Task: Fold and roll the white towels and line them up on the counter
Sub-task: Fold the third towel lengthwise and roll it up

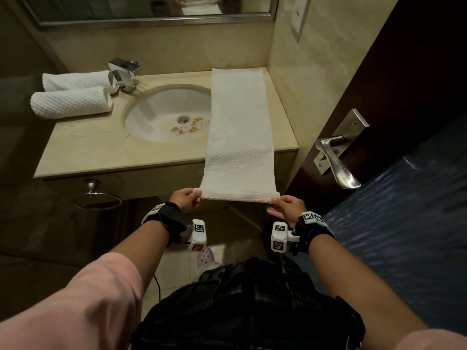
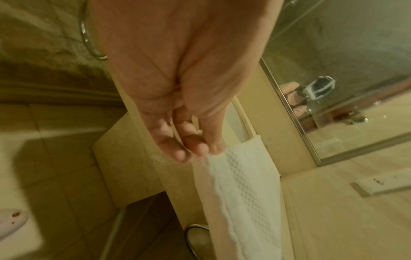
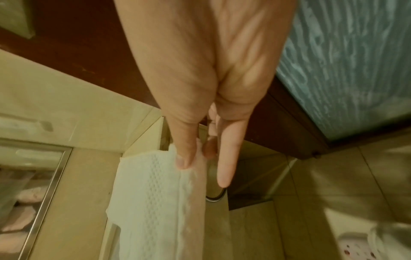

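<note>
I have both hands on the near end of a long folded white towel (image 1: 238, 127). It runs as a narrow strip from the back wall, down the right side of the beige tabletop (image 1: 101, 147), over the front edge and out to me, where its last stretch hangs in the air. Its left edge overlaps the rim of the round sink (image 1: 161, 107).

My left hand (image 1: 185, 199) pinches the near left corner; in the left wrist view the fingertips (image 2: 195, 147) are bunched together on the hem of the waffle-textured cloth (image 2: 242, 193). My right hand (image 1: 288, 204) pinches the near right corner. In the right wrist view the thumb (image 3: 184, 154) presses down on the cloth (image 3: 155, 202) while one finger sticks out straight beside it, not touching. The hem between my two hands is held level and pulled fairly straight.

Two rolled white towels (image 1: 73, 102) lie side by side on the left of the tabletop, well apart from the strip, and the farther one (image 1: 75, 80) reaches behind the chrome tap (image 1: 125, 74). The sink has brownish stains near its drain (image 1: 183, 119).

A mirror (image 1: 151, 8) hangs above the backsplash. A dark wooden door with a metal lever handle (image 1: 336, 157) stands to my right. A chrome towel ring (image 1: 98, 200) hangs under the tabletop's front, on the left. Both my sleeves are pink (image 1: 101, 286).
</note>
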Available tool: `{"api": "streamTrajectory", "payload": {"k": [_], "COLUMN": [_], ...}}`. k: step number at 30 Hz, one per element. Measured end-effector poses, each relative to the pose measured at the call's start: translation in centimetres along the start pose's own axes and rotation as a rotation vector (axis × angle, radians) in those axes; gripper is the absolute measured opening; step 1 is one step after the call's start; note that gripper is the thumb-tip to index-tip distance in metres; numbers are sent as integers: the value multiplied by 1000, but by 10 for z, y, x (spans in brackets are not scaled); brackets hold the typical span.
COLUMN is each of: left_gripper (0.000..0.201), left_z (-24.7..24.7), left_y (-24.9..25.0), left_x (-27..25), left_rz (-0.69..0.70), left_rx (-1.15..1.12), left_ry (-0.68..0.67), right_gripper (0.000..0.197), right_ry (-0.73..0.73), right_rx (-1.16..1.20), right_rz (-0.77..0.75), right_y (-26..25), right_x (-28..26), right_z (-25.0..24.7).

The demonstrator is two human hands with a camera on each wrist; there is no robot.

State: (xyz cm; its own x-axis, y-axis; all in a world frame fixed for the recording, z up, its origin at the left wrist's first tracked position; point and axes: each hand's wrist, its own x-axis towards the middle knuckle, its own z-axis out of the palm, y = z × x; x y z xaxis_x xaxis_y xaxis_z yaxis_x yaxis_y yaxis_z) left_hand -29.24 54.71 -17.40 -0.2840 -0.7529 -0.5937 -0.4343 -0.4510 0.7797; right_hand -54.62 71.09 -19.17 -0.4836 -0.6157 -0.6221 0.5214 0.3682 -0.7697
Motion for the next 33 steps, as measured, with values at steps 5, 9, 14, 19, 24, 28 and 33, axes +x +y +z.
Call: {"api": "streamTrajectory", "payload": {"k": [5,9,14,19,24,28,33], "left_gripper": [17,11,11,18,19,16,4], "left_z": [8,13,17,21,29,32,27], "left_y": [5,7,9,17,20,22,10], "left_x": [5,2,4,3,5,7,19], "left_rz": [-135,-214,-231,-267,-293,-313,-321], "left_rx": [-197,-274,-325,-231,-167,-97,-100], "left_ry": [-56,-82,-15,8,45,48,59], "right_gripper": [7,33,40,41,42,26,33], "right_ry": [23,94,157,173,209,240,223], "right_rx": [150,214,200,228,190,90,-159], "right_rz": [102,154,188,220,219,235,265], "right_y": [-1,-7,-13,-8,-7,-9,1], "right_x": [8,13,10,8,8,8,37], "right_z": [6,11,14,10,11,14,-1]}}
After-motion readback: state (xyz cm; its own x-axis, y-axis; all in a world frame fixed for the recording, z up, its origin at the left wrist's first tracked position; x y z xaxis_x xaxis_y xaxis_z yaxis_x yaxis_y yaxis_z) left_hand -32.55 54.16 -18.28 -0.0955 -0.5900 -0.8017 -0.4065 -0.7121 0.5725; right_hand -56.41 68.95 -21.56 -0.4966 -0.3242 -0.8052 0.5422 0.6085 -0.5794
